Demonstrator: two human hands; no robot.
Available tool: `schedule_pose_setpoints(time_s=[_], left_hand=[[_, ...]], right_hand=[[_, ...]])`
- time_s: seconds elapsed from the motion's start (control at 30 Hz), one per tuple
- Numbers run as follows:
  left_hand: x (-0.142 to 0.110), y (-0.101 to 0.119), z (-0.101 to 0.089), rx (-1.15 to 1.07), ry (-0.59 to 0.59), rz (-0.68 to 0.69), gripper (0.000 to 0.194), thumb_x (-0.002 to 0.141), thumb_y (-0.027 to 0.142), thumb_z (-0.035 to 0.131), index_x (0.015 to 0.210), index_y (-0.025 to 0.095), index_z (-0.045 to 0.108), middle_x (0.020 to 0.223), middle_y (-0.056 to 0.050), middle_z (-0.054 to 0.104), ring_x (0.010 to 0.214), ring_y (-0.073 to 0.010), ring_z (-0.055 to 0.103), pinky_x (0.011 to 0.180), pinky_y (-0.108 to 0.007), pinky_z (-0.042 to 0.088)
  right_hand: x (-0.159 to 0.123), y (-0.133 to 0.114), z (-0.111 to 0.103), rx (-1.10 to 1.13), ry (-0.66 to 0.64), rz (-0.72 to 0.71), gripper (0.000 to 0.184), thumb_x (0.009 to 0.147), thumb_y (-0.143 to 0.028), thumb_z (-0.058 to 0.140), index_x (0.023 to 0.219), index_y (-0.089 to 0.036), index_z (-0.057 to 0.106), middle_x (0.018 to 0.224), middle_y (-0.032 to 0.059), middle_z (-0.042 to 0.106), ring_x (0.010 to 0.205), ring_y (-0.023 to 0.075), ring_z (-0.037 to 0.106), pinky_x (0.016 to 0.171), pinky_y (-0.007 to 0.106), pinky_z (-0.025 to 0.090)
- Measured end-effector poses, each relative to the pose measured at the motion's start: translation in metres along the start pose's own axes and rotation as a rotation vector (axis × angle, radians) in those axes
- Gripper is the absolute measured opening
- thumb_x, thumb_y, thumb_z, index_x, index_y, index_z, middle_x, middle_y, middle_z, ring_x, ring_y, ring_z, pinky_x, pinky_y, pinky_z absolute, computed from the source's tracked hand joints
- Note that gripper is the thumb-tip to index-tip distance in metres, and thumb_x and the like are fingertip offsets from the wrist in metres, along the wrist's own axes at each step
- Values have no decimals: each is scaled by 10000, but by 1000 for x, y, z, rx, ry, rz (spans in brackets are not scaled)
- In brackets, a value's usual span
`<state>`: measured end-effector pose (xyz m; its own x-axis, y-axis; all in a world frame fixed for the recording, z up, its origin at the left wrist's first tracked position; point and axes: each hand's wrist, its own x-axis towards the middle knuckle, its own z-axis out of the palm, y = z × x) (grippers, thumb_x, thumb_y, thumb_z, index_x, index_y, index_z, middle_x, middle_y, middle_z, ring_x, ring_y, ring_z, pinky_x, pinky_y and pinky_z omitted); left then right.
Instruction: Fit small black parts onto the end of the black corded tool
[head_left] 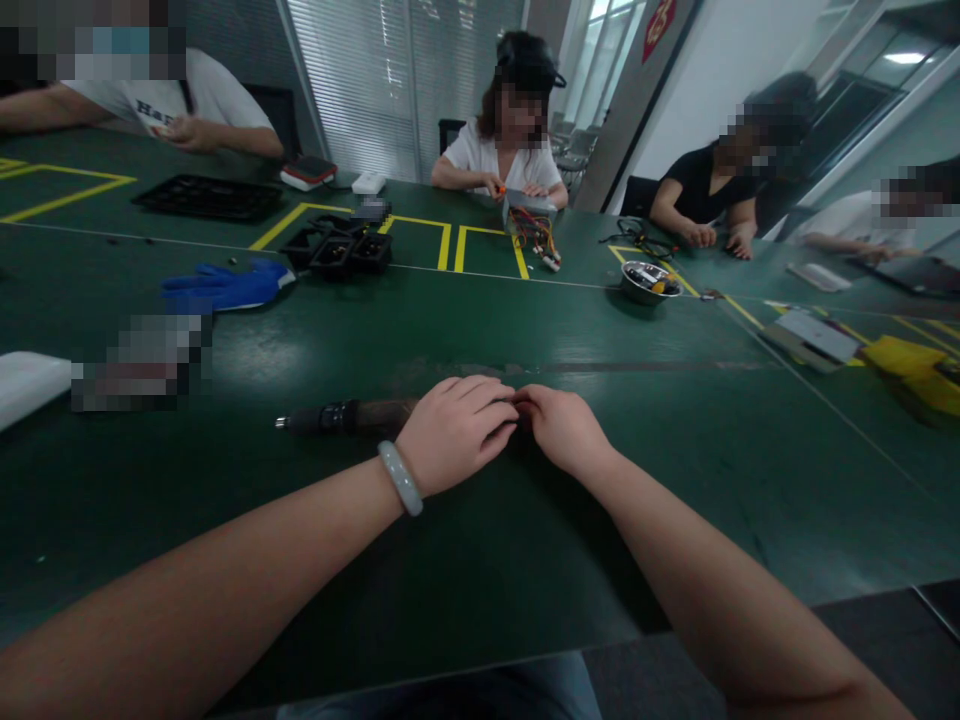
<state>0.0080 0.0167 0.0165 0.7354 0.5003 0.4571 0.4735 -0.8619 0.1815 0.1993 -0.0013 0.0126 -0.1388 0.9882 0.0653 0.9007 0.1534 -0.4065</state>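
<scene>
A dark electric screwdriver point(375, 417) lies lengthwise on the green table, its silver tip pointing left and its black collar just behind that. My left hand point(457, 430), with a pale bangle at the wrist, is closed over the tool's body from above. At the tool's rear end, my right hand point(561, 425) has its fingers bent in a pinch, touching the left fingertips. A small reddish-brown part shows between the two hands. The rest of the handle is hidden under my fingers.
A blue glove point(229, 287), black trays point(337, 248) and a white object point(34, 385) are to the left. A metal bowl point(649, 283) of small parts stands to the right, with a yellow item point(911, 365) beyond. Several people sit across the table point(450, 330); one handles a wired metal box point(529, 210).
</scene>
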Motion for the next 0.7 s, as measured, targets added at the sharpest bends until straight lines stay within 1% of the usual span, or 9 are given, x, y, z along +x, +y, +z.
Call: schedule_pose_setpoints(time_s=[0.07, 0.13, 0.2, 0.27, 0.37, 0.43, 0.5, 0.6, 0.7], left_hand=[[-2, 2, 0, -93, -72, 154, 233, 928, 265, 453, 1043, 235, 653, 1129, -41, 644, 1058, -182, 578, 920, -363, 461], [-3, 3, 1, -194, -184, 310, 227, 913, 260, 479, 1058, 250, 652, 1056, -26, 666, 964, -150, 603, 829, -296, 495], [-4, 3, 3, -261, -273, 393, 217, 886, 259, 528, 1063, 267, 653, 1037, -16, 674, 936, -145, 604, 764, -266, 505], [-3, 1, 5, -294, -299, 397, 222, 865, 255, 566, 1068, 280, 653, 1064, -12, 673, 955, -151, 595, 779, -271, 504], [-2, -3, 5, -325, -286, 364, 242, 850, 242, 588, 1080, 285, 651, 1116, -12, 663, 983, -158, 584, 839, -293, 493], [-2, -4, 5, -332, -296, 360, 247, 852, 243, 586, 1088, 282, 648, 1142, -14, 655, 992, -165, 578, 849, -306, 489], [-3, -5, 4, -327, -314, 354, 255, 858, 245, 578, 1102, 281, 642, 1166, -12, 646, 1006, -173, 571, 849, -314, 488], [-3, -4, 3, -316, -332, 349, 266, 864, 250, 571, 1120, 284, 635, 1189, -7, 636, 1021, -177, 564, 845, -317, 488], [-3, -4, 3, -303, -337, 343, 268, 868, 255, 565, 1126, 277, 633, 1194, -18, 635, 1022, -183, 566, 833, -323, 489]], right_hand=[[3, 6, -3, 4, -4, 39, 252, 930, -251, 447, 1010, -260, 686, 867, 5, 699, 766, 155, 619, 701, 255, 414], [6, 13, -7, 19, -23, 80, 248, 932, -264, 451, 1004, -264, 688, 773, -10, 684, 691, 139, 598, 649, 246, 397], [9, 22, -12, 36, -41, 105, 242, 929, -265, 457, 992, -256, 690, 701, -22, 662, 631, 123, 567, 610, 240, 374], [11, 32, -17, 71, -43, 125, 243, 924, -253, 459, 972, -235, 696, 689, -18, 656, 617, 108, 549, 598, 237, 359], [14, 55, -31, 132, -43, 175, 274, 916, -231, 442, 978, -181, 705, 699, 22, 662, 599, 83, 538, 601, 248, 346], [13, 76, -44, 169, -56, 252, 280, 899, -239, 462, 993, -149, 710, 719, 62, 671, 590, 69, 544, 614, 268, 348], [5, 104, -62, 187, -54, 362, 268, 874, -240, 496, 979, -129, 716, 739, 99, 677, 588, 71, 556, 624, 291, 353], [-25, 152, -95, 136, -1, 534, 216, 851, -194, 515, 862, -117, 717, 699, 136, 667, 548, 83, 551, 606, 316, 349], [-71, 196, -127, 78, 51, 720, 147, 801, -155, 570, 729, -143, 698, 670, 155, 663, 501, 87, 545, 592, 324, 352]])
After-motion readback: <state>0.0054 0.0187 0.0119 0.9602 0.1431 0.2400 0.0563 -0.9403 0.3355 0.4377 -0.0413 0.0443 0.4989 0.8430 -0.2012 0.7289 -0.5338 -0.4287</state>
